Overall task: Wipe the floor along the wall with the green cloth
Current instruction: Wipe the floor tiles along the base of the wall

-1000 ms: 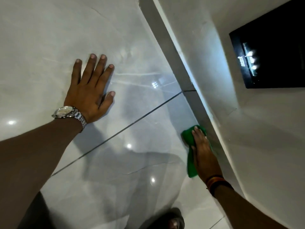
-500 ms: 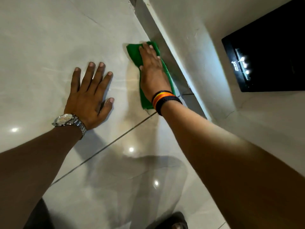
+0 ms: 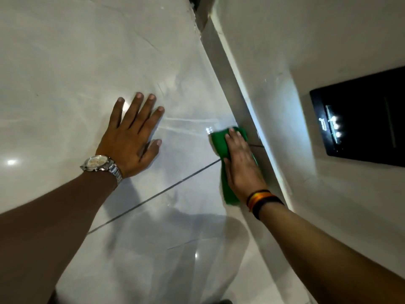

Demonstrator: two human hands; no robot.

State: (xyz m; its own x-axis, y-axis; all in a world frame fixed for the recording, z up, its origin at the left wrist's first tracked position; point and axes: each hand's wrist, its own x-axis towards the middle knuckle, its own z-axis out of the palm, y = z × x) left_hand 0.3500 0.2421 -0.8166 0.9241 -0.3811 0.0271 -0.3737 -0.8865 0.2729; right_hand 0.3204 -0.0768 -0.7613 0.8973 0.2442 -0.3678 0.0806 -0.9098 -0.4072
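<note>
A: Where is your green cloth (image 3: pixel 219 145)?
B: Flat under your right hand (image 3: pixel 242 165), palm pressing it on the floor (image 3: pixel 65 62), touching the grey skirting (image 3: pixel 228 69).
A: Left hand (image 3: pixel 129 137)?
B: Spread flat, bare tile all around.

the glossy floor (image 3: pixel 65 62) lies bare ahead and left of the left hand (image 3: pixel 131 141), which is pressed flat on it. to the right, the grey skirting (image 3: pixel 225 69) and wall (image 3: pixel 328 40) close that side off, and a black panel (image 3: pixel 361 119) sits on the wall.
</note>
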